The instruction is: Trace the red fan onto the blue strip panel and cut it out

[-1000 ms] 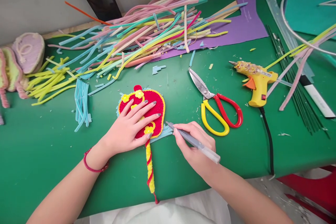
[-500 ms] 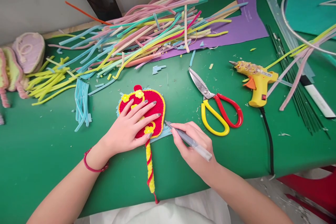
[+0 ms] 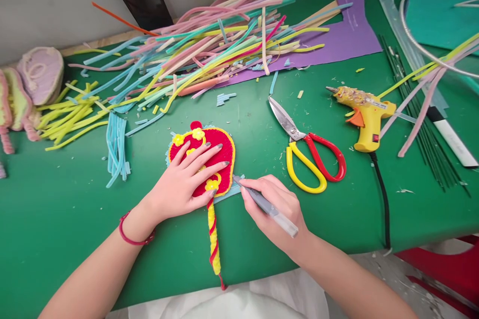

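Right hand (image 3: 276, 208) nudged left, pen (image 3: 266, 206) tip at ornament (image 3: 221, 141), left hand (image 3: 183, 184) flat

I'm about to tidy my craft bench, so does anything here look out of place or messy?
Yes. The yellow glue gun lies on its side on the green table, its barrel speckled with scraps. Small cut-off bits are scattered below the heap of coloured strips.
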A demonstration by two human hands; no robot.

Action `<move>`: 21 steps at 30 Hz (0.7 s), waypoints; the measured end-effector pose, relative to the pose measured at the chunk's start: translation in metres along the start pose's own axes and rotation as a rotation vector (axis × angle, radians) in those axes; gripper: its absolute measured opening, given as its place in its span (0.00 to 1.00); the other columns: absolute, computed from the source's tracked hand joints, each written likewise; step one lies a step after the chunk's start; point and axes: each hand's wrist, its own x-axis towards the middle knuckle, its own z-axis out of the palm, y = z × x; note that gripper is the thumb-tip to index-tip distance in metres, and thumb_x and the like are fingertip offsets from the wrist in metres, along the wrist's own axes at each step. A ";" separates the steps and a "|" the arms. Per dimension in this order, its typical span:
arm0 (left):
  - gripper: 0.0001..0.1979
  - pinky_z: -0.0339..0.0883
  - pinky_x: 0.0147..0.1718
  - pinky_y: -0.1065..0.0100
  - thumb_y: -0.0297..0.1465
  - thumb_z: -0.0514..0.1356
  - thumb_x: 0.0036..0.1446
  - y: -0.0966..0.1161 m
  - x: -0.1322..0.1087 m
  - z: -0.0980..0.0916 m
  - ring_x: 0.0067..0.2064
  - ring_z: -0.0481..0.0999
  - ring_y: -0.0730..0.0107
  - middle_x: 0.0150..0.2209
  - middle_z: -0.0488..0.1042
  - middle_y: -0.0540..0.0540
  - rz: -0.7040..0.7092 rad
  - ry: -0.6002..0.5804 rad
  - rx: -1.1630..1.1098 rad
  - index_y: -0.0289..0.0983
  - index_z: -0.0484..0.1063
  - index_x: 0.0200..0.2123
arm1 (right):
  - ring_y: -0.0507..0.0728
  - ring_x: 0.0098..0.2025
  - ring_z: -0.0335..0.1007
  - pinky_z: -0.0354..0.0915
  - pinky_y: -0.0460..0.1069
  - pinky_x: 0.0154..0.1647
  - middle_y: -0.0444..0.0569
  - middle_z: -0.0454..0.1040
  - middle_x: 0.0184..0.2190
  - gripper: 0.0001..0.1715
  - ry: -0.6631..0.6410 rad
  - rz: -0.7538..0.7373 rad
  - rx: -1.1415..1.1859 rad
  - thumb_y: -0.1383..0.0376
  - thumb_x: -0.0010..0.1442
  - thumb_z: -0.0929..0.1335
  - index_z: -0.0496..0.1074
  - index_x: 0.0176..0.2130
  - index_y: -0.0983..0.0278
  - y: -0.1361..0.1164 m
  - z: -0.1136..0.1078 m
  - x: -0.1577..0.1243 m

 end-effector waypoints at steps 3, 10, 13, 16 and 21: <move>0.28 0.38 0.65 0.48 0.36 0.54 0.58 0.000 0.000 0.000 0.67 0.54 0.53 0.67 0.55 0.44 0.008 0.012 0.001 0.43 0.61 0.62 | 0.52 0.29 0.71 0.70 0.47 0.30 0.47 0.77 0.27 0.09 -0.009 -0.036 -0.017 0.74 0.59 0.66 0.71 0.39 0.63 0.001 0.000 -0.001; 0.28 0.37 0.65 0.48 0.36 0.53 0.58 0.000 0.000 0.000 0.67 0.54 0.53 0.67 0.55 0.45 -0.002 0.005 0.001 0.44 0.60 0.62 | 0.52 0.29 0.71 0.69 0.47 0.30 0.47 0.77 0.28 0.09 -0.005 -0.036 -0.018 0.74 0.59 0.66 0.70 0.39 0.63 0.002 0.001 -0.002; 0.28 0.37 0.65 0.48 0.36 0.53 0.58 0.000 0.000 0.000 0.67 0.54 0.53 0.67 0.54 0.45 0.003 0.006 0.003 0.44 0.60 0.62 | 0.52 0.28 0.70 0.69 0.47 0.29 0.47 0.77 0.28 0.09 -0.014 -0.045 -0.024 0.74 0.59 0.66 0.70 0.39 0.63 0.002 0.001 -0.003; 0.28 0.37 0.65 0.48 0.36 0.53 0.58 -0.001 0.000 0.001 0.67 0.53 0.53 0.67 0.55 0.45 0.003 0.003 -0.002 0.44 0.60 0.63 | 0.52 0.27 0.69 0.68 0.46 0.28 0.45 0.75 0.25 0.09 -0.023 -0.064 0.008 0.74 0.57 0.67 0.70 0.38 0.62 0.002 0.000 -0.004; 0.28 0.37 0.66 0.48 0.36 0.53 0.58 0.000 0.000 0.001 0.67 0.54 0.53 0.67 0.55 0.46 -0.005 0.006 -0.010 0.44 0.60 0.62 | 0.51 0.26 0.69 0.68 0.46 0.28 0.45 0.76 0.25 0.09 -0.001 -0.049 0.015 0.74 0.58 0.66 0.69 0.37 0.61 0.002 0.000 -0.004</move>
